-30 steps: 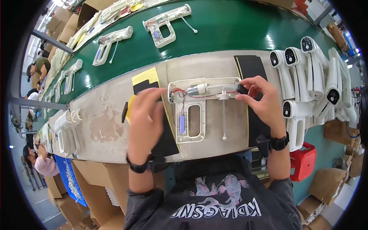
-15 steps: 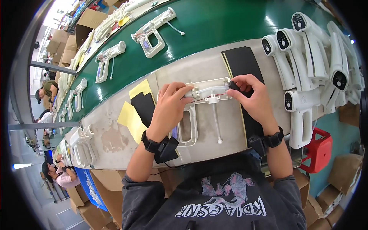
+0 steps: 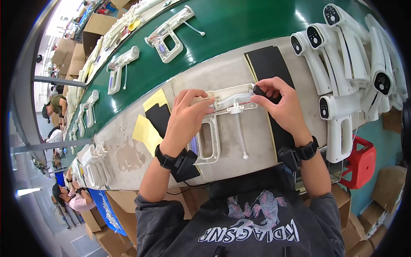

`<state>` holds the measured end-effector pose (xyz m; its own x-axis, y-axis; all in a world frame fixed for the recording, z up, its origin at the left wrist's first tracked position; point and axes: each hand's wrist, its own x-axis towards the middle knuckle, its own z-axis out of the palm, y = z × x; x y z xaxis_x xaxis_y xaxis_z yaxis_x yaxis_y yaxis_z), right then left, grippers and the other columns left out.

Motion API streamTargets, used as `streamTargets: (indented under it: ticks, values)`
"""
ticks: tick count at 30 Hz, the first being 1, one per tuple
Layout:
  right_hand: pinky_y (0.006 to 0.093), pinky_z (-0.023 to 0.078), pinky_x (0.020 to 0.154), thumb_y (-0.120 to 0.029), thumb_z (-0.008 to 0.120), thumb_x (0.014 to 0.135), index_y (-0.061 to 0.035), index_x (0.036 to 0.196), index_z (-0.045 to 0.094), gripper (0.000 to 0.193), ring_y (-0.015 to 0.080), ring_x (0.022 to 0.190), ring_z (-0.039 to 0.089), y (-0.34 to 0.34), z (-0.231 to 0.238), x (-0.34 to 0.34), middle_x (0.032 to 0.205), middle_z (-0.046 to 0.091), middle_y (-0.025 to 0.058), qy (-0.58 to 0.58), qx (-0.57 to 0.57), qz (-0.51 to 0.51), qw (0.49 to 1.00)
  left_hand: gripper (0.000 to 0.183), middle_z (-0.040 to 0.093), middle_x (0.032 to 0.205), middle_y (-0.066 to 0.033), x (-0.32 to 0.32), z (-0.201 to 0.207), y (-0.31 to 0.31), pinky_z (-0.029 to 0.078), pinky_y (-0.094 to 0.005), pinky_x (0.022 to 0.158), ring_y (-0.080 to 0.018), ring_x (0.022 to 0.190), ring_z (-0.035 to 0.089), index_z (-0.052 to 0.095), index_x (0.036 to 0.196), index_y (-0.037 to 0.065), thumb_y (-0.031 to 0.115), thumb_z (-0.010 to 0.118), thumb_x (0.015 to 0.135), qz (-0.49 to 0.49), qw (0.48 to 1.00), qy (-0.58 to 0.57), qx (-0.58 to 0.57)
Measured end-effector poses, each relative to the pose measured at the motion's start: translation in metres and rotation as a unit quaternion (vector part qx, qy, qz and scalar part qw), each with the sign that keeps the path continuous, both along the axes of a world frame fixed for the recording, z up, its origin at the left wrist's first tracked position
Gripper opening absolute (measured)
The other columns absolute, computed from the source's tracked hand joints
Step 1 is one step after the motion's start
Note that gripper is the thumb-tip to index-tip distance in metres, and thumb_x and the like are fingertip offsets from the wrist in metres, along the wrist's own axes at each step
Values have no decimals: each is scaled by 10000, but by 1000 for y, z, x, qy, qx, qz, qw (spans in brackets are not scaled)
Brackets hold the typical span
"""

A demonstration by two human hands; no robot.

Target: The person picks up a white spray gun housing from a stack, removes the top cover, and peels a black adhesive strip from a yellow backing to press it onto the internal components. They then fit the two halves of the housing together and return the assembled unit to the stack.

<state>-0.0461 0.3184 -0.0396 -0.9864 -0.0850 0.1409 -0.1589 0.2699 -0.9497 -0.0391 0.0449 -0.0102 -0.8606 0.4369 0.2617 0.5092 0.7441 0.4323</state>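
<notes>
An opened white handheld device housing [image 3: 216,141] with a loop handle lies on the worktable, its wires and inner tube exposed. My left hand [image 3: 185,122] is closed over its left end, thumb and fingers gripping the upper body. At the right end, my right hand [image 3: 284,105] pinches a small black piece [image 3: 258,90], soft-looking, against the housing's tip. A thin white tube [image 3: 240,137] with a rounded end extends from the housing toward me. A black foam sheet [image 3: 274,64] with yellow backing lies under my right hand; cut black foam [image 3: 158,120] and yellow paper [image 3: 145,134] lie beside my left.
Finished-looking white devices [image 3: 338,107] are piled at the right. Open housings [image 3: 169,36] sit on the green belt [image 3: 222,34] beyond the table. White shells [image 3: 96,165] stand at far left. A red stool [image 3: 361,165] is at lower right; a co-worker [image 3: 72,197] works at left.
The view has shifted slightly. My right fingers have curled a little around the black piece at the housing's end; my left hand keeps its hold.
</notes>
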Motion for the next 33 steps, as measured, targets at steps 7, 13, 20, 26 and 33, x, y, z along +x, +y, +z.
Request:
streamTargets:
  ticks: [7,13,20,26,33]
  values:
    - [260,451,705,-137,853,775,-48,1057,719,325,120,788,527,-11,36,7,904,610,10,38,59,34,997,412,614,1208,-104,20,4,-13,479,-433,972,-308,1127,572,668,1220,72,71,778,823,71,995,-40,63]
    - [377,518,772,-100,840,764,-47,1062,702,333,265,891,630,-58,45,-8,992,629,97,122,152,186,963,412,599,1290,-102,54,13,-52,473,-421,1001,-323,1190,556,665,1233,82,69,783,838,144,985,1,99]
    - [399,513,822,-82,822,768,-36,1015,673,292,303,955,626,-102,33,-25,980,625,106,129,193,237,943,753,455,1434,-228,111,-16,-144,345,-489,1126,-394,1358,409,410,1461,-13,328,771,895,466,883,-47,29]
    - [396,516,832,-89,821,777,-36,1042,675,308,299,950,632,-104,29,-26,993,624,102,101,224,235,940,919,474,1307,-197,127,-59,-161,376,-461,1088,-372,1287,421,385,1491,8,381,846,790,531,840,-79,75]
    - [369,528,833,-87,808,814,-43,1106,690,318,294,947,646,-100,53,-4,1069,633,105,154,204,227,940,579,563,1213,-155,119,-53,-176,456,-408,998,-297,1154,546,563,1265,30,233,838,797,509,854,-89,52]
